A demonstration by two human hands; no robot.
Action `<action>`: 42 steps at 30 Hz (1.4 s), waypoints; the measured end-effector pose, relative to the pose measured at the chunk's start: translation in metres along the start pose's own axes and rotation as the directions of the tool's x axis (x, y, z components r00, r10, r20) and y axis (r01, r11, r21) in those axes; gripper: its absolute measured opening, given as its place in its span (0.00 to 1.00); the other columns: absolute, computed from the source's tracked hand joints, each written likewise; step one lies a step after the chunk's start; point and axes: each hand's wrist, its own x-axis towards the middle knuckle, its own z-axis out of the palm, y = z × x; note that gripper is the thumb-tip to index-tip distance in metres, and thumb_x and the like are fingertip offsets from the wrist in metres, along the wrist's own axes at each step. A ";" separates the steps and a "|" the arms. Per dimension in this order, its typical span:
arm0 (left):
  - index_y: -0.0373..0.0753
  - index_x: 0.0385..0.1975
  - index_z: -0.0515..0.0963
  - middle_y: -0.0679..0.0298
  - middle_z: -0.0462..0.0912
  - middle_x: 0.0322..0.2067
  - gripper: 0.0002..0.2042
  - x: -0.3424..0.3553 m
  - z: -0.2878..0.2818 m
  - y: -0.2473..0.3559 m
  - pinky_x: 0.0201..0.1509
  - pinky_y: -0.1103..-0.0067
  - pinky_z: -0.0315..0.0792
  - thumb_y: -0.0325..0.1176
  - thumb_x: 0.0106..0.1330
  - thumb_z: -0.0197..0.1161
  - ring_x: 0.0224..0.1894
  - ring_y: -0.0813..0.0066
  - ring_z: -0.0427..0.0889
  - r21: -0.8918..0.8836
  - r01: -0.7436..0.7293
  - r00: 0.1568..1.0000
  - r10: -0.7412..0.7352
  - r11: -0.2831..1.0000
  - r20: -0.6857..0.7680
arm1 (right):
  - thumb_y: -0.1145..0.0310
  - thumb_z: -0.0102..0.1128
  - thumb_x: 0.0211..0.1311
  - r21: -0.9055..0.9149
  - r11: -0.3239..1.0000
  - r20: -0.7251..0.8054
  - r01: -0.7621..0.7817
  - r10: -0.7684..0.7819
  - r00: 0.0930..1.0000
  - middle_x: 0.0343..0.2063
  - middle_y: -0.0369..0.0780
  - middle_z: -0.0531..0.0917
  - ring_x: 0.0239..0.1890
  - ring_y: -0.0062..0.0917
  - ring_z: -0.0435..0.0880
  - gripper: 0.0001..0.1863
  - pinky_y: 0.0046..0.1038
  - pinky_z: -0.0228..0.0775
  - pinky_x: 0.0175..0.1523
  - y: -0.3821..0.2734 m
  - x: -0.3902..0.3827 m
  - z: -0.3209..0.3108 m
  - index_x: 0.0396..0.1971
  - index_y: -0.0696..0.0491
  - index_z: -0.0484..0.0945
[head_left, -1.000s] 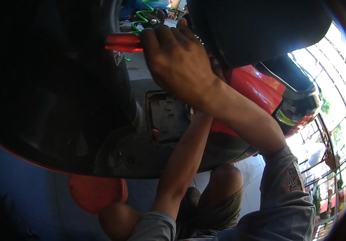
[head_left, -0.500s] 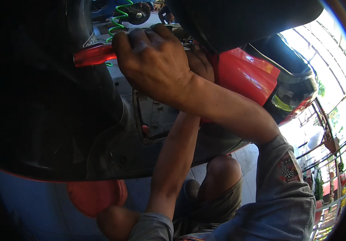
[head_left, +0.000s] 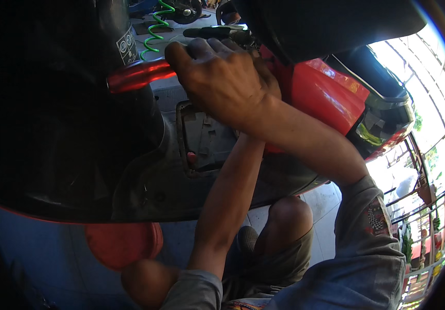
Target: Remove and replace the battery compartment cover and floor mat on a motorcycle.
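My right hand (head_left: pixel 222 82) is closed around a shiny red cylindrical tool (head_left: pixel 139 76), whose rounded end sticks out to the left. The tool's other end is hidden behind my fingers. My forearms cross, the right over the left. Behind my right wrist, part of my left hand (head_left: pixel 267 77) shows beside the scooter's red body panel (head_left: pixel 328 95); its fingers are mostly hidden. Both hands are above the scooter's dark floorboard (head_left: pixel 145 194), just beyond a rectangular opening (head_left: pixel 201 139) with a small red piece inside.
The black seat (head_left: pixel 325 26) juts out above and to the right of my hands. A green coiled hose (head_left: pixel 153 36) hangs beyond them. On the tiled floor, a round red stool (head_left: pixel 121 245) stands near my left knee. Another vehicle's wheel (head_left: pixel 186 11) shows at the back.
The view has shifted a little. My right hand and the red tool have moved rightward over the scooter, baring more of the floorboard opening. My left hand stays behind the right wrist.
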 end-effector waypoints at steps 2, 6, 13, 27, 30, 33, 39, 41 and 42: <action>0.34 0.27 0.78 0.48 0.83 0.29 0.19 0.002 0.002 -0.002 0.38 0.68 0.73 0.41 0.74 0.47 0.32 0.49 0.82 0.016 -0.006 1.000 0.006 1.000 -0.008 | 0.72 0.56 0.56 0.019 0.998 -0.082 0.067 -0.065 0.995 0.35 0.49 0.81 0.37 0.40 0.85 0.14 0.37 0.79 0.38 0.007 0.002 0.002 0.43 0.58 0.72; 0.34 0.26 0.79 0.49 0.84 0.29 0.19 0.005 0.000 -0.006 0.39 0.69 0.73 0.41 0.73 0.48 0.32 0.50 0.82 0.066 -0.045 0.998 0.048 0.997 -0.038 | 0.73 0.57 0.55 0.117 0.978 0.004 0.171 -0.172 0.985 0.38 0.49 0.80 0.40 0.40 0.84 0.13 0.37 0.79 0.42 0.006 0.012 -0.006 0.41 0.59 0.73; 0.34 0.25 0.80 0.50 0.84 0.29 0.20 0.002 0.004 -0.003 0.41 0.70 0.73 0.41 0.73 0.49 0.33 0.52 0.82 0.149 -0.095 0.992 0.106 0.984 -0.063 | 0.73 0.57 0.54 -0.087 0.996 0.059 0.033 -0.028 0.998 0.36 0.48 0.80 0.38 0.39 0.84 0.12 0.35 0.79 0.45 -0.006 -0.001 -0.004 0.39 0.59 0.74; 0.33 0.33 0.77 0.50 0.81 0.31 0.12 -0.014 0.026 -0.046 0.42 0.64 0.73 0.39 0.66 0.58 0.36 0.53 0.82 -0.333 -0.313 0.938 0.344 0.890 0.037 | 0.68 0.59 0.59 -0.049 0.996 0.113 0.075 -0.069 0.991 0.31 0.48 0.82 0.27 0.41 0.85 0.12 0.38 0.79 0.32 -0.002 -0.003 -0.008 0.40 0.59 0.74; 0.35 0.31 0.76 0.51 0.81 0.29 0.11 -0.005 0.024 -0.039 0.40 0.65 0.74 0.37 0.65 0.59 0.35 0.53 0.82 -0.314 -0.345 0.924 0.380 0.885 0.054 | 0.68 0.60 0.59 -0.180 0.983 0.154 -0.019 0.047 0.987 0.30 0.48 0.82 0.30 0.40 0.85 0.15 0.36 0.79 0.34 0.000 0.006 -0.015 0.43 0.59 0.73; 0.36 0.29 0.76 0.51 0.80 0.27 0.09 -0.001 0.011 -0.038 0.39 0.65 0.74 0.36 0.63 0.60 0.33 0.53 0.82 -0.315 -0.393 0.898 0.434 0.864 0.069 | 0.72 0.61 0.60 0.079 0.976 0.003 0.205 -0.206 0.979 0.32 0.48 0.83 0.34 0.35 0.87 0.18 0.31 0.79 0.39 0.028 0.006 -0.008 0.49 0.60 0.71; 0.35 0.40 0.75 0.50 0.80 0.36 0.13 0.004 -0.156 -0.066 0.48 0.62 0.72 0.36 0.61 0.63 0.44 0.50 0.79 0.169 -0.220 0.828 0.092 0.961 0.553 | 0.78 0.60 0.58 0.579 0.815 -0.152 0.013 0.093 0.984 0.27 0.48 0.80 0.32 0.36 0.84 0.13 0.34 0.75 0.37 -0.005 -0.003 -0.050 0.42 0.61 0.70; 0.36 0.48 0.76 0.51 0.80 0.45 0.18 0.000 -0.205 -0.068 0.54 0.63 0.70 0.39 0.62 0.64 0.52 0.51 0.77 0.509 -0.054 0.827 -0.247 0.859 0.505 | 0.77 0.62 0.61 0.872 0.470 -0.010 -0.142 0.306 0.952 0.36 0.47 0.84 0.39 0.29 0.86 0.19 0.27 0.77 0.44 -0.013 -0.024 -0.056 0.51 0.62 0.70; 0.36 0.47 0.77 0.51 0.80 0.46 0.17 -0.004 -0.221 -0.078 0.54 0.63 0.70 0.38 0.61 0.64 0.52 0.52 0.77 0.585 -0.016 0.871 -0.276 0.811 0.407 | 0.77 0.62 0.61 0.878 0.459 -0.012 -0.135 0.303 0.953 0.36 0.47 0.84 0.39 0.29 0.86 0.19 0.27 0.77 0.44 -0.018 -0.033 -0.062 0.51 0.62 0.70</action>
